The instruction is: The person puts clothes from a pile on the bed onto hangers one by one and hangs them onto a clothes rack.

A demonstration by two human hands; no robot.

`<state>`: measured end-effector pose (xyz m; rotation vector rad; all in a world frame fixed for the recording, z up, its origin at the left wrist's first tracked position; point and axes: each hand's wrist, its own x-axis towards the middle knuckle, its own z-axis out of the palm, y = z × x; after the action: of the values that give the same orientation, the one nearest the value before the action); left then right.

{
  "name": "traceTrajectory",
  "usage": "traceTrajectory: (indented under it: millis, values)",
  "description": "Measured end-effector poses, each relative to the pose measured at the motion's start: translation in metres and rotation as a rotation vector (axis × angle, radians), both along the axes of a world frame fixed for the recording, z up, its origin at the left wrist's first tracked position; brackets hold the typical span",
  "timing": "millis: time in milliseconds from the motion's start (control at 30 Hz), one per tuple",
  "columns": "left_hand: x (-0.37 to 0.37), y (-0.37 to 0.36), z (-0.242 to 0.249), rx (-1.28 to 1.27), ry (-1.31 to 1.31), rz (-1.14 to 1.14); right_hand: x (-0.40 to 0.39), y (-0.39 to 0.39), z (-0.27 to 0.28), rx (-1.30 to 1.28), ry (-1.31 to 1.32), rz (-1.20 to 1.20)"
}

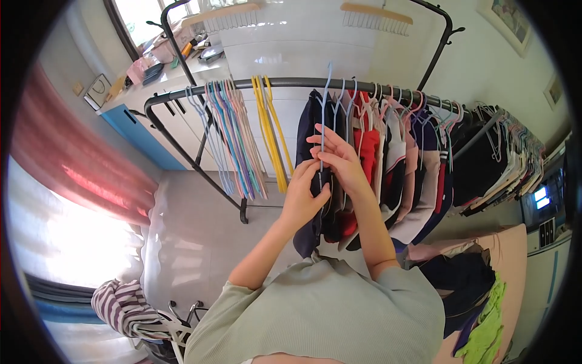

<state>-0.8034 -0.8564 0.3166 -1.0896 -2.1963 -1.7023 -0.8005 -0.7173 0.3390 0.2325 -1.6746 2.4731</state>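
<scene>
A light blue clothes hanger (323,128) stands edge-on in front of me, its hook pointing up past the rail. My right hand (342,162) pinches it below the hook, with some fingers spread behind. Just lower, my left hand (305,193) has its fingers closed at the same hanger, thumb toward a dark part beneath. Behind both hands hangs a dark navy garment (306,130), partly covered by them. To its right, a red garment (367,148) and several others hang close together on the rail.
The black clothes rack (291,82) crosses ahead, carrying yellow hangers (271,133) and pastel hangers (236,139) at left. More clothes hang at far right (485,164). Dark clothes (458,276) and a lime green garment (488,321) lie on a pink surface. A striped cloth (124,306) sits lower left.
</scene>
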Motion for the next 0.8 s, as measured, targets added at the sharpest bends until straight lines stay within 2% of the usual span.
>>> traceTrajectory:
  millis: [100,200,267,400,467,600,667,800]
  values:
    - [-0.018,0.020,-0.021,-0.067,0.039,0.023,-0.021,0.011,-0.016,0.081,-0.057,-0.111]
    - [-0.028,0.032,-0.044,-0.179,-0.002,0.032,-0.034,0.014,-0.043,0.014,-0.042,-0.211]
    - [-0.031,0.039,-0.053,-0.201,-0.085,-0.025,-0.035,0.018,-0.048,0.017,-0.025,-0.156]
    - [-0.029,0.041,-0.041,-0.235,0.097,-0.017,-0.032,0.007,-0.050,0.055,0.084,-0.266]
    - [-0.027,0.038,-0.035,-0.216,0.117,0.050,-0.027,0.003,-0.037,0.794,0.297,-0.608]
    - [-0.027,0.011,-0.010,-0.209,0.128,0.221,-0.027,-0.015,-0.040,0.696,0.327,-0.387]
    - [-0.033,-0.011,-0.006,-0.170,0.150,0.293,-0.027,-0.028,-0.038,0.757,0.324,-0.340]
    - [-0.056,-0.061,-0.004,-0.125,0.255,0.623,-0.033,-0.051,-0.042,0.910,0.293,-0.338]
